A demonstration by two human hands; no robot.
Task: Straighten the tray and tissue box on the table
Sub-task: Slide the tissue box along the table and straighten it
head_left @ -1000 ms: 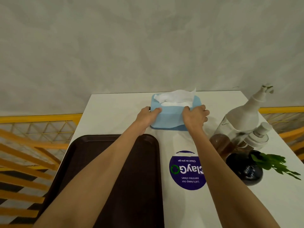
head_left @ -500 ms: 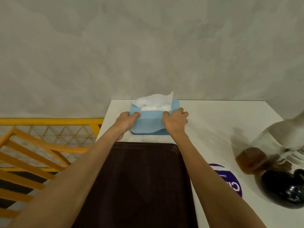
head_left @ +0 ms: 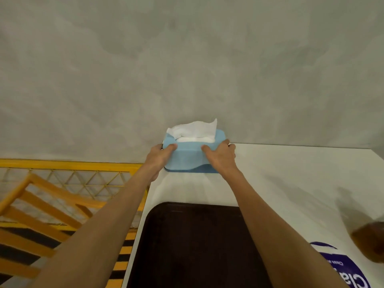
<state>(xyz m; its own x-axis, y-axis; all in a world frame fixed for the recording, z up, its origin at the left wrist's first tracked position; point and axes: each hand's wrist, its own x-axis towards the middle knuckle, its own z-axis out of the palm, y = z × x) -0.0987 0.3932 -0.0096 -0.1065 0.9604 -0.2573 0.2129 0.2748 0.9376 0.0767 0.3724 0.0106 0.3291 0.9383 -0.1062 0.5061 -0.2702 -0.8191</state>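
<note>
Nearest, dark brown tray [head_left: 197, 246] flat on white table [head_left: 291, 183], between both forearms. Beyond, left hand [head_left: 159, 157] and right hand [head_left: 221, 156] clasping opposite ends of blue tissue box [head_left: 192, 154], box at far left corner, against grey wall [head_left: 187, 59].

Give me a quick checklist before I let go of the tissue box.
1. Both hands on box: left hand and right hand grip the tissue box ends. Ok.
2. Box flat on table: ok.
3. Box near the wall: ok; touching it, cannot tell.
4. Box clear of tray: bare table between them. Ok.
5. Box square to tray: looks parallel. Ok.
6. Tray square to table edge: mostly out of frame. Cannot tell.
</note>
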